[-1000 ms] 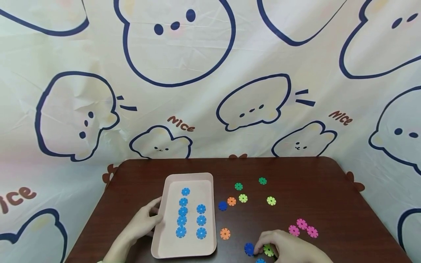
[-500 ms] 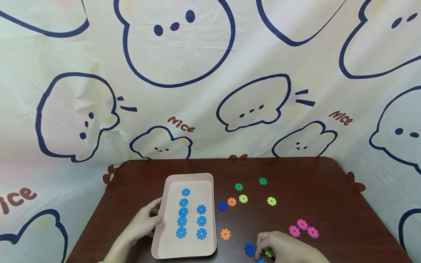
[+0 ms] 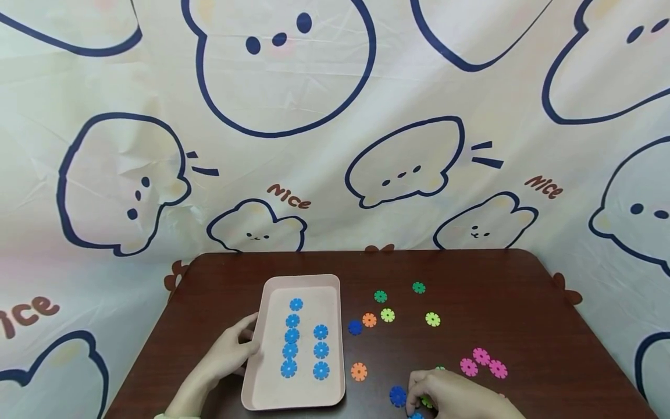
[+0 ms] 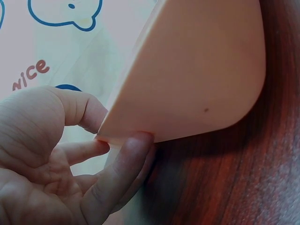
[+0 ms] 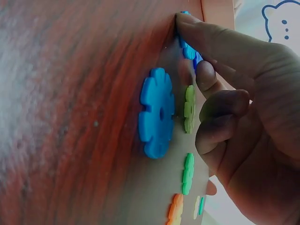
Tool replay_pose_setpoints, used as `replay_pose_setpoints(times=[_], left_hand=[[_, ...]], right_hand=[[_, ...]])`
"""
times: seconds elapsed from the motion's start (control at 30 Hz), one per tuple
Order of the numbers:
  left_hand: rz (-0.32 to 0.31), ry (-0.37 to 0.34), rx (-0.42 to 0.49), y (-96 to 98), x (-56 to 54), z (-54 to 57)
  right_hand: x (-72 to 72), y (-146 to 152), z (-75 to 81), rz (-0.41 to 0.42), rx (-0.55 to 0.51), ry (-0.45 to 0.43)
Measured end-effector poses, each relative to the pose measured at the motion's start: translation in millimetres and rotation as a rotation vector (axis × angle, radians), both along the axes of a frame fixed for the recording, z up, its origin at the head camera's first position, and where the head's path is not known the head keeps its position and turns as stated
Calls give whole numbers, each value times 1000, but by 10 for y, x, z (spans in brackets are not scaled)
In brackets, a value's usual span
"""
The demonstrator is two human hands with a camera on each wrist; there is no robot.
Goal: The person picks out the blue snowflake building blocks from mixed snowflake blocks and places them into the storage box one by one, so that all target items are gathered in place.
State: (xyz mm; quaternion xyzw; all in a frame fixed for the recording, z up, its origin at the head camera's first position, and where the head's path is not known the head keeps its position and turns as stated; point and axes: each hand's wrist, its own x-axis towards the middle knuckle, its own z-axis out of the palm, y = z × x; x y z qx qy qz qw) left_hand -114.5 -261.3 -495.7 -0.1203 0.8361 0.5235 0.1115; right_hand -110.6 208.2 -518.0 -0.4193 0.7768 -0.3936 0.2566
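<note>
My left hand (image 3: 230,349) grips the left edge of a pale pink tray (image 3: 293,400); in the left wrist view the thumb lies against the outer wall and fingers reach the rim. Light blue notched plastic discs (image 3: 321,350) lie in the tray in two columns. My right hand (image 3: 450,393) is low over the table, right of the tray. Its thumb and fingertips pinch another light blue disc (image 5: 187,47), mostly hidden. Next to them lies a dark blue disc (image 3: 397,396); a yellow-green disc (image 3: 427,401) shows partly beneath the hand.
Orange (image 3: 359,372), dark green (image 3: 380,296), yellow-green (image 3: 432,319) and pink discs (image 3: 481,356) are scattered over the brown table (image 3: 502,291). In the right wrist view a larger-looking blue disc (image 5: 157,115) lies nearest the camera. A patterned cloth (image 3: 324,169) hangs behind.
My right hand has shifted slightly down from beside the dark blue disc to the light blue disc at the frame's bottom edge. The left hand and tray have stayed put.
</note>
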Motion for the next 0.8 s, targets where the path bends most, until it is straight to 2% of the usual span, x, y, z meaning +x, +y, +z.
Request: replay_pose_setpoints(times=[0.37,0.8], left_hand=[[-4,7,-5,6,4,7],[-3,5,-8,5,2,11]], right_hand=[[51,-14,24,-5,23,13],[65,-39,52,22,-26,-22]])
